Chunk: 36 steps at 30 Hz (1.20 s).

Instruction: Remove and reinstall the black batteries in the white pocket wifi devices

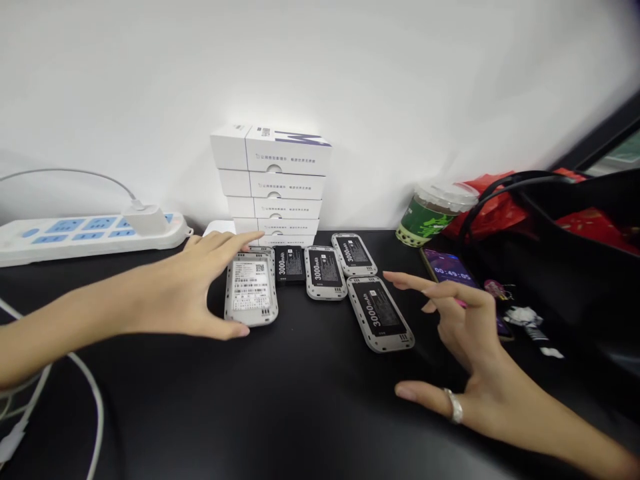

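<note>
My left hand (185,290) is spread around the left side of a grey device shell (251,287) with a white printed label and no battery in it. Thumb and fingers are apart; whether they touch the shell I cannot tell. Beside that shell lies a loose black battery (290,263) marked 3000mAh. Farther right are three shells with batteries seated: one in the middle (326,272), one behind (354,255) and one in front (381,313). My right hand (465,340), with a ring on its thumb, hovers open to the right of the front shell, holding nothing.
White boxes (287,157) stand stacked against the wall. A power strip (90,233) with a plugged-in charger (145,220) lies left, cables (90,387) nearer. On the right are a green drink cup (430,213), a phone (445,267), a trinket (533,327) and a black bag (575,267).
</note>
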Motion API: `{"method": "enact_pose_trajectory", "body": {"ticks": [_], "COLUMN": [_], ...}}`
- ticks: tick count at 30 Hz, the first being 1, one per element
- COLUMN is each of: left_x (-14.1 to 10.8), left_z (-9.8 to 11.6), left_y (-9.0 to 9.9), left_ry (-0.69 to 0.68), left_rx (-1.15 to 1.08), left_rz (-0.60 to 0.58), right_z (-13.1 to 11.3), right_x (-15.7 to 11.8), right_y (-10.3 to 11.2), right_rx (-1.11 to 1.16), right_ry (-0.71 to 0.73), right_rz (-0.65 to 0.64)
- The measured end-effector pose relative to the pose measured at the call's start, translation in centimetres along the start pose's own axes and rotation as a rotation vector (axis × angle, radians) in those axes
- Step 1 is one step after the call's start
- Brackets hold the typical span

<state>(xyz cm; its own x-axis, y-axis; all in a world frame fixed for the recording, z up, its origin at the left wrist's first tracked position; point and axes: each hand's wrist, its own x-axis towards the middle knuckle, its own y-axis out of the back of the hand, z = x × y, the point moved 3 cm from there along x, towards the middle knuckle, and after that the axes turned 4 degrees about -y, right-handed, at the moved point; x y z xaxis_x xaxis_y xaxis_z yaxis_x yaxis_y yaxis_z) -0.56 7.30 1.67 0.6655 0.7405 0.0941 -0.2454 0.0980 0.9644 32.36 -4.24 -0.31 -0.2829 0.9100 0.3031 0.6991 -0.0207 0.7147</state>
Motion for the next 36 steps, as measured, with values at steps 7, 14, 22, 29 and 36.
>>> {"method": "enact_pose_trajectory", "body": {"ticks": [7, 14, 22, 29, 36], "left_x": [-2.9, 1.5, 7.0, 7.2, 2.1], "left_z": [8.5, 6.2, 2.2, 2.8, 6.0], "left_y": [-3.1, -2.3, -2.9, -2.8, -2.8], "left_ry": [-0.164, -0.109, -0.139, -0.142, -0.069], "left_rx": [-0.195, -0.185, 0.096, 0.111, -0.057], "left_rz": [-0.07, -0.028, -0.041, 0.022, 0.139], "right_z": [-2.7, -3.5, -2.9, -2.7, -2.4], "right_x": [0.3, 0.5, 0.2, 0.2, -0.3], "right_y": [-3.4, -5.6, -5.9, -6.1, -6.1], "right_rx": [-0.207, -0.349, -0.304, -0.286, -0.221], "right_ry": [0.238, 0.346, 0.344, 0.355, 0.346], "right_rz": [-0.179, -0.259, -0.257, -0.266, -0.211]}}
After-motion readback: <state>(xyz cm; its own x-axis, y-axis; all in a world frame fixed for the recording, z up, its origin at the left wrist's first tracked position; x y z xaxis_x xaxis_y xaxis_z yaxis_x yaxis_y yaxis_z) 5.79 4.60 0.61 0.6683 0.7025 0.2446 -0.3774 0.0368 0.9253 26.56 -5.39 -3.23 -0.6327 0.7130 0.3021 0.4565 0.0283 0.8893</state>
